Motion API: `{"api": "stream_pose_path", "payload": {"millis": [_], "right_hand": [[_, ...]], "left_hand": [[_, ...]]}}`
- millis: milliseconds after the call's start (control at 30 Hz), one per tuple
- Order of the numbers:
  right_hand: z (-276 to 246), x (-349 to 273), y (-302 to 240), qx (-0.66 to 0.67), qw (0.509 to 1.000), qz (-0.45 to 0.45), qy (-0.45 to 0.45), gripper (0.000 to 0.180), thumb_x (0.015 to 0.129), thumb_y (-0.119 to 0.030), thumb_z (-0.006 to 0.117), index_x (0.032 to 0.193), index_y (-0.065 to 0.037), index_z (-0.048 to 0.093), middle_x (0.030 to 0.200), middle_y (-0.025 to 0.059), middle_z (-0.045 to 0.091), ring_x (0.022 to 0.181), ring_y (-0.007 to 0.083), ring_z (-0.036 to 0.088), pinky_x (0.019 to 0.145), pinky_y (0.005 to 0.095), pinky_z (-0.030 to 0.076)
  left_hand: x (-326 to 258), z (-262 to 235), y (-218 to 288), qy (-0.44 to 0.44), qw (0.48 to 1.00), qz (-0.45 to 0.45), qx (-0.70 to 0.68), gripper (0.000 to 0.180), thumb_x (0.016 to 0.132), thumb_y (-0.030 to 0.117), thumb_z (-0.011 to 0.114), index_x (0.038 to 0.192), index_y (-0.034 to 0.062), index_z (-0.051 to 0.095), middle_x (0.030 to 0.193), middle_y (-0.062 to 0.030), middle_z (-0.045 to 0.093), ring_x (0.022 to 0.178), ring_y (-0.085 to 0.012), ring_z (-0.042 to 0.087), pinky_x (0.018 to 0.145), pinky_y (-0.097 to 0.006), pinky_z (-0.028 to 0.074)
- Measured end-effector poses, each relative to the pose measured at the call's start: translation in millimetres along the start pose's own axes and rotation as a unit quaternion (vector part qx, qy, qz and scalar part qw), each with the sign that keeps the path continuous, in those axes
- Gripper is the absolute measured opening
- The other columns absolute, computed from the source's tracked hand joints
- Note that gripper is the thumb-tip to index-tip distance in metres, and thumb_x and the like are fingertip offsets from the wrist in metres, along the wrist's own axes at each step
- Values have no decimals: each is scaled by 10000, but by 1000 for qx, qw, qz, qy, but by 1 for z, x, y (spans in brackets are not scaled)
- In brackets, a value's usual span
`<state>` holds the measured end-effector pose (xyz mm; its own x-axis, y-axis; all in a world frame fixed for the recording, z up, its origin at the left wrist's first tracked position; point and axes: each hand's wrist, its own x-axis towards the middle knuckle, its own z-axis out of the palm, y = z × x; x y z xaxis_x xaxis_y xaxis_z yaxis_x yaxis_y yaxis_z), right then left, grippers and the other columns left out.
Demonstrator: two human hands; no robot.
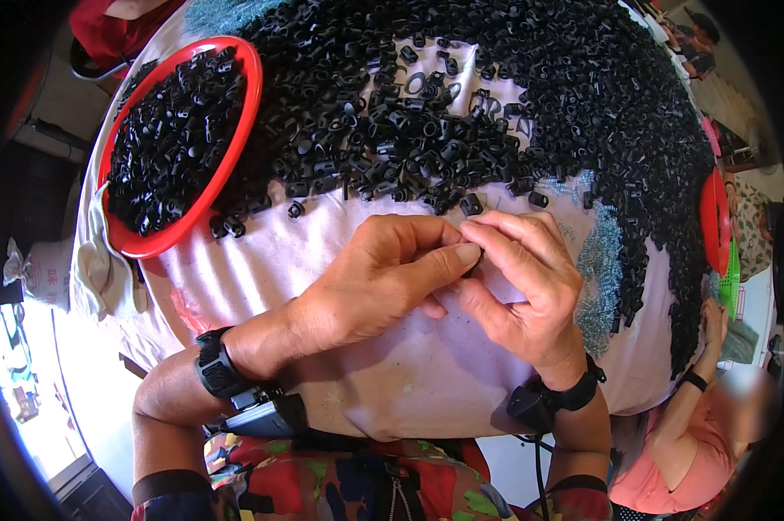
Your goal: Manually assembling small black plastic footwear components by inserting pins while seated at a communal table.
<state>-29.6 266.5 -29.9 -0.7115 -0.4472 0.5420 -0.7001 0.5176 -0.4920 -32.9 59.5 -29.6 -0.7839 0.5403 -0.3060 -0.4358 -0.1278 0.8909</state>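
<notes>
My left hand (383,278) and my right hand (522,278) meet above a pale pink cloth (322,252) near its front edge. Their fingertips pinch together on a small black plastic part (472,267), mostly hidden between thumb and fingers. Beyond them spreads a big heap of small black plastic parts (461,113) covering the far half of the cloth. Each wrist wears a black band with a device.
A red round tray (236,148) full of black parts sits at the far left. A patch of small silvery springs (596,269) lies right of my hands. Another person in a pink top (696,434) sits at the lower right, near a second red tray (715,221).
</notes>
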Motion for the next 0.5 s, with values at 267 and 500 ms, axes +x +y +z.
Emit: {"api": "stream_pose_path", "payload": {"millis": [267,500], "right_hand": [[2,-5,6,2,1000,-11,-15,537,664,-42,877,1174,5,716,1079,145,706,860,316,668,746,386,559],[3,-3,7,8,999,-24,-32,523,671,-32,866,1162,34,696,1050,155,701,825,318,664,716,391,553]], "left_hand": [[-1,-8,-1,-53,998,-30,-9,282,1093,221,558,1090,-16,710,939,-48,729,872,-90,692,717,-244,600],[-4,-6,-3,-32,999,-39,-21,274,1082,196,578,1111,-38,719,951,-76,750,860,-104,712,693,-243,608]]}}
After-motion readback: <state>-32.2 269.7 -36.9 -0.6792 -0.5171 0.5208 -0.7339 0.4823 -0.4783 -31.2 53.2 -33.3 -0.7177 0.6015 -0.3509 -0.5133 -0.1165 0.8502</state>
